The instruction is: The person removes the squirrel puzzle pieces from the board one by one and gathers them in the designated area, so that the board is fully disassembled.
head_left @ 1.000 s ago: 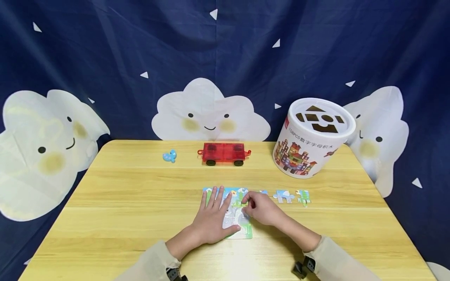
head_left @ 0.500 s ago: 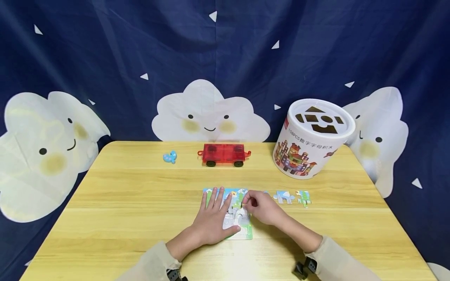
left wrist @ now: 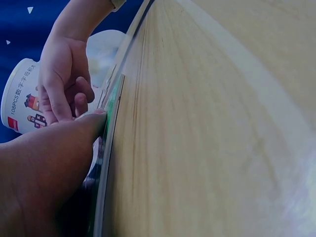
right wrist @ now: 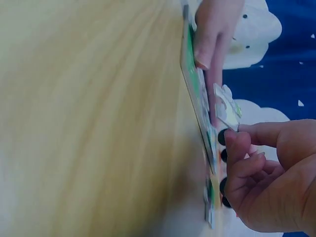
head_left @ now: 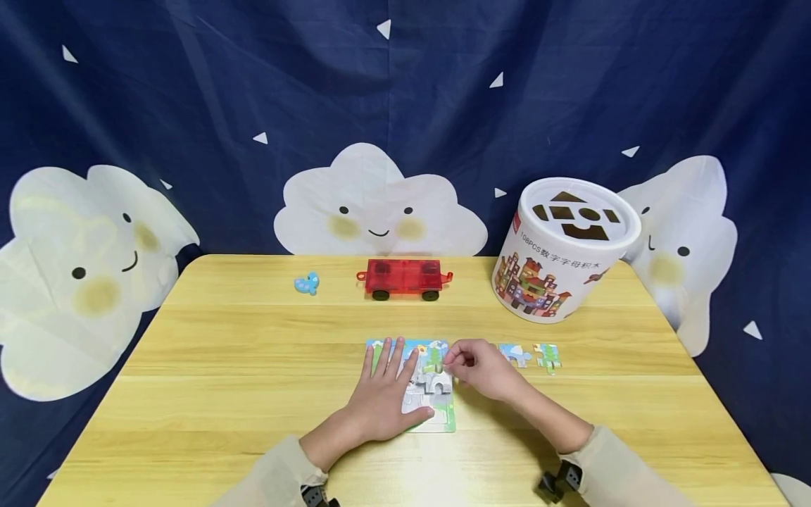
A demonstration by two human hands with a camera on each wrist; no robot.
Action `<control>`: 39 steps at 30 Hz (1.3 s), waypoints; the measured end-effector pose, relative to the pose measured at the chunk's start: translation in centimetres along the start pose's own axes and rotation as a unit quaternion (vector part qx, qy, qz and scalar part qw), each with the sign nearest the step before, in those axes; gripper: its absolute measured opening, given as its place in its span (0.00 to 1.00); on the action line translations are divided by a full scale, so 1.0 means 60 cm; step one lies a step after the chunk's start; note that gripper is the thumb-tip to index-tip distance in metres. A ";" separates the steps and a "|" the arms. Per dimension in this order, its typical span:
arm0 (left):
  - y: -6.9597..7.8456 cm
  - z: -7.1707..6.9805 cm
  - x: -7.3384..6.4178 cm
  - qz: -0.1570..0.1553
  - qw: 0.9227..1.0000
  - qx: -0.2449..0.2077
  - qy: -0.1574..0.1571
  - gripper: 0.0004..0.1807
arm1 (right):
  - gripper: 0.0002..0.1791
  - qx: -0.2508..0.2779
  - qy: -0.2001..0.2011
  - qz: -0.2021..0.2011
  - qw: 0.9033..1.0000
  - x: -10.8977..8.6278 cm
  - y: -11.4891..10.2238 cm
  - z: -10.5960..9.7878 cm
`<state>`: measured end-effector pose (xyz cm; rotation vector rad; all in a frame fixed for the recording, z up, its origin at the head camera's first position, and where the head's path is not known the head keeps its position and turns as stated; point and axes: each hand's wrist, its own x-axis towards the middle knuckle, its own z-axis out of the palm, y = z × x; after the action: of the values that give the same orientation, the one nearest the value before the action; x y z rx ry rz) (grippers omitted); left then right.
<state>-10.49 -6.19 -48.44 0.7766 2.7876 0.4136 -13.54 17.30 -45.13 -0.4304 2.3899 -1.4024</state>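
Note:
My left hand (head_left: 381,398) lies flat with spread fingers across the left part of a jigsaw puzzle board (head_left: 443,422), its thumb near the bottom edge. Thumb and fingertips of my right hand (head_left: 484,370) pinch a grey-white puzzle piece (head_left: 437,384) over the right side of the board. In the right wrist view that puzzle piece (right wrist: 227,107) stands tilted, raised off the board (right wrist: 196,94). To the right of the hand lie a blue-and-white loose piece (head_left: 514,355) and a green one (head_left: 548,358).
Behind the puzzle, a red toy wagon (head_left: 403,277) stands near the table's back edge. Left of it sits a small blue toy animal (head_left: 307,284). A large white bucket (head_left: 560,253) with shaped holes in its lid occupies the back right. A dark blue curtain (head_left: 443,77) hangs behind.
My right hand has shifted slightly right, and the pinched grey-white puzzle piece has come up and turned away from its place on the board. My left hand has stayed put.

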 end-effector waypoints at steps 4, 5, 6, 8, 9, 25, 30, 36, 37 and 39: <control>0.000 0.000 0.001 -0.005 1.000 0.002 -0.006 0.54 | 0.02 0.012 -0.015 0.009 1.000 -0.008 0.007 -0.022; 0.000 0.000 0.001 -0.005 1.000 0.002 -0.006 0.54 | 0.02 0.014 -0.021 0.010 1.000 -0.011 0.009 -0.029; 0.000 0.000 0.001 -0.004 1.000 0.001 -0.005 0.54 | 0.03 0.016 -0.027 0.012 0.999 -0.014 0.011 -0.036; -0.001 0.001 0.002 -0.003 1.000 -0.001 -0.004 0.54 | 0.03 0.024 -0.039 0.014 0.999 -0.021 0.017 -0.052; -0.001 0.002 0.002 -0.002 1.000 -0.002 -0.003 0.54 | 0.04 0.028 -0.045 0.015 0.999 -0.025 0.019 -0.060; 0.001 -0.002 0.001 0.000 1.000 -0.002 -0.001 0.54 | 0.14 0.092 -0.084 0.073 0.989 -0.113 0.076 -0.188; 0.002 -0.002 0.000 -0.002 1.000 -0.004 -0.001 0.54 | 0.14 0.091 -0.080 0.081 0.989 -0.140 0.101 -0.223; 0.001 -0.002 -0.001 0.002 1.000 -0.009 0.001 0.54 | 0.16 0.084 -0.064 0.100 0.989 -0.160 0.133 -0.252; 0.001 -0.002 -0.001 0.001 1.000 -0.009 0.001 0.54 | 0.16 0.085 -0.062 0.101 0.989 -0.163 0.138 -0.255; 0.001 -0.002 0.000 0.001 1.000 -0.006 0.001 0.54 | 0.17 0.088 -0.061 0.099 0.989 -0.168 0.147 -0.259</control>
<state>-10.47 -6.16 -48.31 0.7781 2.7840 0.4301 -11.97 37.74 -44.44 -0.2194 2.1260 -1.4368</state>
